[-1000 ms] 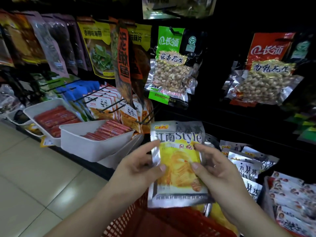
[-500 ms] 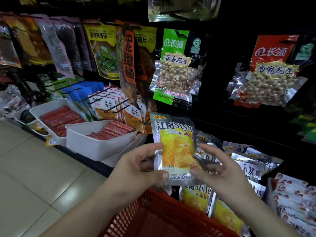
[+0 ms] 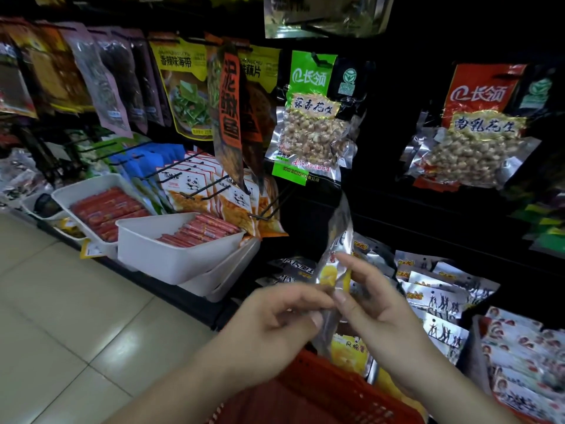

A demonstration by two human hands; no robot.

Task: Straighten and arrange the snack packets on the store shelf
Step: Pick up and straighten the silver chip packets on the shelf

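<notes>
A silver and yellow snack packet (image 3: 334, 249) stands nearly edge-on to me, upright between both hands. My left hand (image 3: 275, 325) pinches its lower edge from the left, thumb and fingers curled onto it. My right hand (image 3: 376, 313) holds it from the right with thumb and forefinger against its face. Behind and below them, more packets of the same kind (image 3: 437, 298) lie in an overlapping row on the low shelf. One yellow packet (image 3: 348, 353) lies just under my hands.
A red plastic basket (image 3: 321, 393) sits under my forearms. White tubs (image 3: 171, 258) of red sausages stand to the left. Peanut bags (image 3: 312, 133) and other packets hang on hooks above. A tray of pink and white packets (image 3: 526, 356) lies at right. Tiled floor (image 3: 61, 301) at left.
The packet, which faced me flat, has been turned edge-on and moved forward toward the shelf row. Both hands shifted their hold to its lower part.
</notes>
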